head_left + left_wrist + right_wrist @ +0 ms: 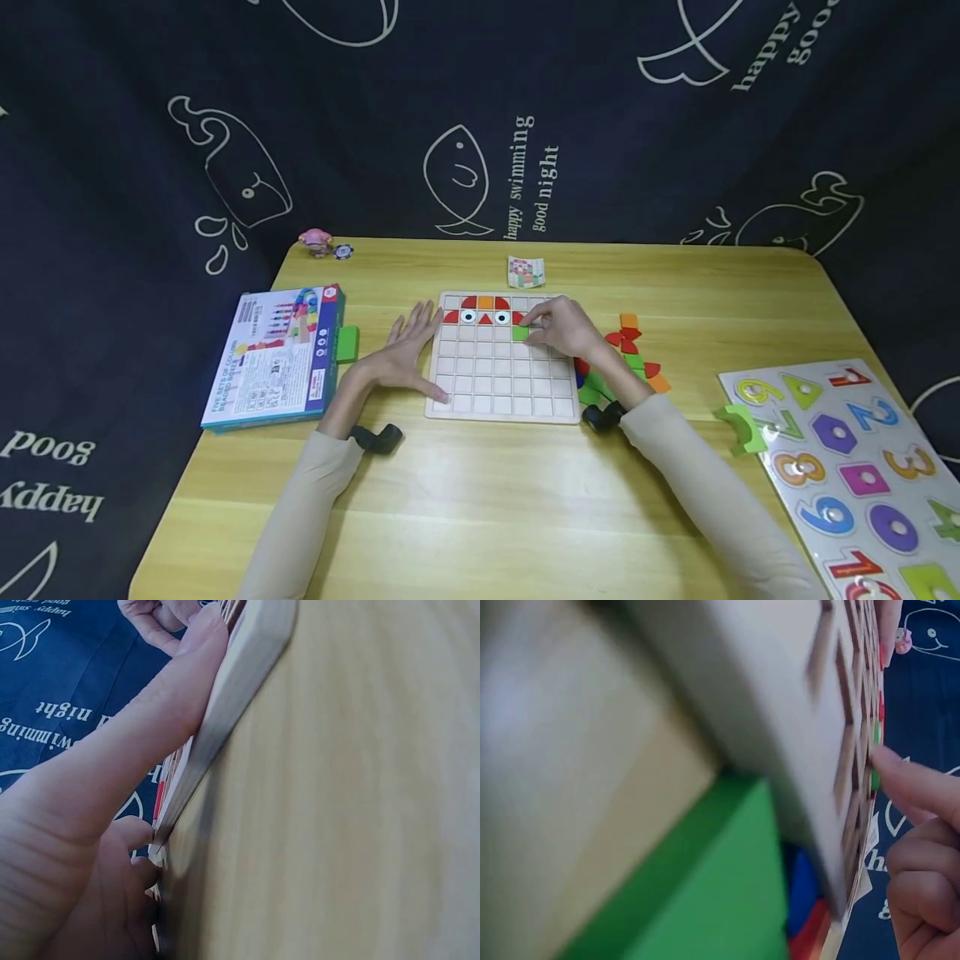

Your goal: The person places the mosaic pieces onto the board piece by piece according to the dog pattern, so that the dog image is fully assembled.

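Note:
A pale wooden grid board [491, 387] lies on the table between both hands. Red, orange and white eye-patterned tiles [501, 317] fill part of its top rows. My left hand [401, 354] is spread along the board's left side, thumb and fingertips touching its edge; the left wrist view shows the thumb [150, 720] straight against the rim. At the board's upper right, my right hand [566, 327] pinches a green square tile [520, 333] between thumb and index finger, over a cell. Its other fingers are curled in the right wrist view.
Loose coloured pieces [633, 362] lie right of the board, partly under the right forearm. A small pattern card [526, 272] sits behind it. A boxed set [273, 354] and a green block [347, 343] are left; a number puzzle board [847, 475] and green arch [742, 429] are right.

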Demonstrator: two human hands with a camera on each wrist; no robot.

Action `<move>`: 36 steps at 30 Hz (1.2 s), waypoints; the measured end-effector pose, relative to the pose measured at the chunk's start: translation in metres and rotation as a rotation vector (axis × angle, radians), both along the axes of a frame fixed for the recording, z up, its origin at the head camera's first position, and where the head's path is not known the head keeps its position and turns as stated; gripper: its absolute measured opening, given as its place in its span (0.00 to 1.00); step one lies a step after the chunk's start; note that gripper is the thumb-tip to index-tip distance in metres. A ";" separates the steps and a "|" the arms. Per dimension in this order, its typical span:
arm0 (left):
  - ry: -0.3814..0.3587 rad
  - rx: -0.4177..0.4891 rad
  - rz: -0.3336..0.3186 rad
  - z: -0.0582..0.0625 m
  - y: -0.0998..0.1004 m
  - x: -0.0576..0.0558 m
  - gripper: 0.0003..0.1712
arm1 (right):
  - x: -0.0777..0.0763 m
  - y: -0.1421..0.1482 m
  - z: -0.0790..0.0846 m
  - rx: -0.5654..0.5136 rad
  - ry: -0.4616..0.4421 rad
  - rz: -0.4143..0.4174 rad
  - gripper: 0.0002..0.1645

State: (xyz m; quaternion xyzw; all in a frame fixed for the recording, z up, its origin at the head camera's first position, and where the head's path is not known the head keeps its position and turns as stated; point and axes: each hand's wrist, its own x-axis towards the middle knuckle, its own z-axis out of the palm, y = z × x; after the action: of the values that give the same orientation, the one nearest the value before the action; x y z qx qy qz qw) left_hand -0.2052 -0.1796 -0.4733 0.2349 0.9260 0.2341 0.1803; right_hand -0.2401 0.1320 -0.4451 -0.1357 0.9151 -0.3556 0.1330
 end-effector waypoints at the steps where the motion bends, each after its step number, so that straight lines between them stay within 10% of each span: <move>1: -0.002 -0.002 0.002 0.000 0.000 0.000 0.85 | 0.000 0.002 0.000 -0.026 -0.022 -0.008 0.15; 16: 0.002 0.003 0.011 0.003 -0.003 0.003 0.84 | 0.050 0.126 0.026 0.155 -0.189 -0.244 0.19; 36: -0.005 0.008 0.006 0.003 0.000 0.002 0.84 | 0.041 0.132 0.008 0.092 -0.104 -0.387 0.22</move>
State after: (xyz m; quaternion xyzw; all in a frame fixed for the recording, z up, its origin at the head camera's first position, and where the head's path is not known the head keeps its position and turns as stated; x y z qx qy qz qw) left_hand -0.2036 -0.1797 -0.4702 0.2324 0.9254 0.2388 0.1808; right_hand -0.1987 0.2635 -0.4373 0.0674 0.9312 -0.3390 0.1155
